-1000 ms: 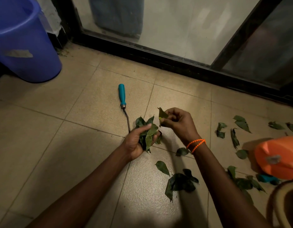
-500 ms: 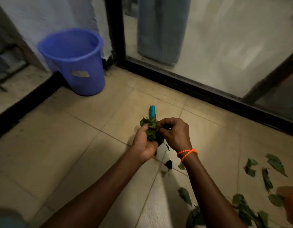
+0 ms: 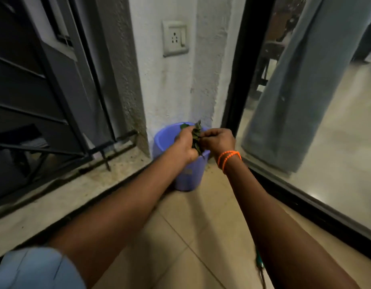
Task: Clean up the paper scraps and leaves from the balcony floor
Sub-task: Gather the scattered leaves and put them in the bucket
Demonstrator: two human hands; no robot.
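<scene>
Holding a bunch of leaves [image 3: 196, 137] over the blue bucket [image 3: 165, 142] near the middle of the frame, both hands are at work in the single head view. The left hand [image 3: 185, 146] is wrapped around the bunch, and the right hand [image 3: 218, 140], with an orange bracelet [image 3: 229, 158] on its wrist, pinches the same bunch from the other side, fingers curled in. The leaves are dark green, crumpled and pressed together, with one tip poking up above the knuckles; they sit just above the bucket's rim, not yet dropped in. The bucket stands on the tiled floor [image 3: 201, 226] in the corner, below a wall socket [image 3: 175, 38] in the upper middle, with a metal grille [image 3: 34, 101] at left and a glass sliding door [image 3: 326, 122] at right. Judging by this, one handful is gathered and about to be binned, so the job looks partway done. No paper scraps or loose leaves show on the floor visible here, though much of the balcony lies outside the frame, so what remains cannot be told. A green-handled tool [image 3: 259, 261] lies at the lower right.
</scene>
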